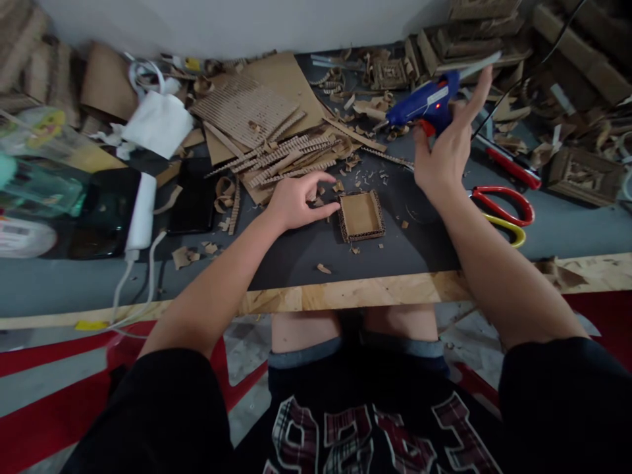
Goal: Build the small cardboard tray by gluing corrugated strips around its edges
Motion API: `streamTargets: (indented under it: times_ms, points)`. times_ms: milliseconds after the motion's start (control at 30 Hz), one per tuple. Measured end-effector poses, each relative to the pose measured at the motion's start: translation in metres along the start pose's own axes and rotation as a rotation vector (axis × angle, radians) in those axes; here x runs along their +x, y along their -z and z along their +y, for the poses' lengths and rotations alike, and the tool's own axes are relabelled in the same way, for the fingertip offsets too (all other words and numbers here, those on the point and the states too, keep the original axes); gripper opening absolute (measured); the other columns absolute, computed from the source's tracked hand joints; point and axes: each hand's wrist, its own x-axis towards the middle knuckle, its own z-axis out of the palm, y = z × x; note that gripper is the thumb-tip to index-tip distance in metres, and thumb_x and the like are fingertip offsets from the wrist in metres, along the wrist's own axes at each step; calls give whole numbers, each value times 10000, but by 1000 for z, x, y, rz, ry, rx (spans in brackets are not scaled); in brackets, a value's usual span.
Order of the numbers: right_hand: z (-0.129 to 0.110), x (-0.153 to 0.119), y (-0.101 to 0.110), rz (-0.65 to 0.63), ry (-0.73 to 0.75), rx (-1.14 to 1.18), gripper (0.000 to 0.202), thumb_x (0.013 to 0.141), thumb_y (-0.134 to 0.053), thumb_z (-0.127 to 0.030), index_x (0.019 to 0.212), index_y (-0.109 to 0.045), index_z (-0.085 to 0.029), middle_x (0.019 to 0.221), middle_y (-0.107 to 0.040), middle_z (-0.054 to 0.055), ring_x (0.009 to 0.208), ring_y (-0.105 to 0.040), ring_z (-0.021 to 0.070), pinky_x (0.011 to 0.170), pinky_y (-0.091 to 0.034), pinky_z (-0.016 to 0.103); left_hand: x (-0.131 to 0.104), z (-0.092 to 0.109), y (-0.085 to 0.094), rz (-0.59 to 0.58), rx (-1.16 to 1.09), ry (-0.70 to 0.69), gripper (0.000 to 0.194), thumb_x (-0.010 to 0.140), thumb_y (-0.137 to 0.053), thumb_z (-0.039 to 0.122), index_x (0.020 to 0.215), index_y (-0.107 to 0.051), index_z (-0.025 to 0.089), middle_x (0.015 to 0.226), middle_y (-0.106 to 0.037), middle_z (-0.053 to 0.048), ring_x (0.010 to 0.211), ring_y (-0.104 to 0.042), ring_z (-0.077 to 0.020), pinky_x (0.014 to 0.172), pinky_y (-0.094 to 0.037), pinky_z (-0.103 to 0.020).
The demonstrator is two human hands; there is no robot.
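A small square cardboard tray (363, 217) with raised corrugated walls lies flat on the dark worktop. Beside its left wall is my left hand (301, 201), thumb and fingers spread apart, the thumb tip close to the wall; I cannot tell whether it touches. My right hand (447, 155) grips a blue hot glue gun (419, 104) by its handle, one finger stretched out upward. The gun points left, with a red light lit, an orange trigger and a pale glue stick (480, 66) sticking out of its back. Part of the handle is hidden by the hand.
Corrugated strips (291, 158) and cardboard sheets (247, 108) lie behind my left hand. Red-and-yellow-handled scissors (523, 214) and a red cutter (513, 168) are at right. A black phone (192, 197), white power strip (141, 214) and paper roll (158, 122) sit left. Cardboard scraps are scattered about.
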Motion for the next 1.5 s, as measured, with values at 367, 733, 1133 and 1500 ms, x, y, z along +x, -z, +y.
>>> streamTargets:
  times_ms: [367,733,1133,1500]
  points:
    - [14,-7,-7,283,-148,-85,540,1007,-349,-602,1382,-540,-264,1378,-633,169,1416,-388,344,1141,-241,614,6,-16,-12,169,91,-120,489,1008,-330,358,1463,-447,222,1134,-676,-126,1093,-619,-266,1060,-455,-463]
    - [-68,-6,-11,-55,68,7,325,1017,-466,-473,1220,-678,-333,1186,-733,52,1133,-658,326,1037,-412,576,0,11,-28,23,3,-126,534,1023,-416,253,1537,-332,133,1274,-717,-148,1270,-651,-224,1066,-524,-355]
    - [-52,-15,-20,-70,35,29,337,1041,-388,-380,1010,-719,-326,1027,-725,37,1104,-637,286,1030,-420,576,-5,33,-27,185,30,-24,597,1043,-458,484,1558,-273,248,1358,-685,-109,1235,-676,-224,1044,-543,-363]
    - [-29,-17,-27,-87,2,74,107,891,-600,-264,888,-707,-270,918,-743,65,962,-686,303,885,-531,505,-3,28,-22,50,30,91,612,817,-796,437,1331,-554,211,1064,-762,-61,1021,-708,-250,950,-544,-392]
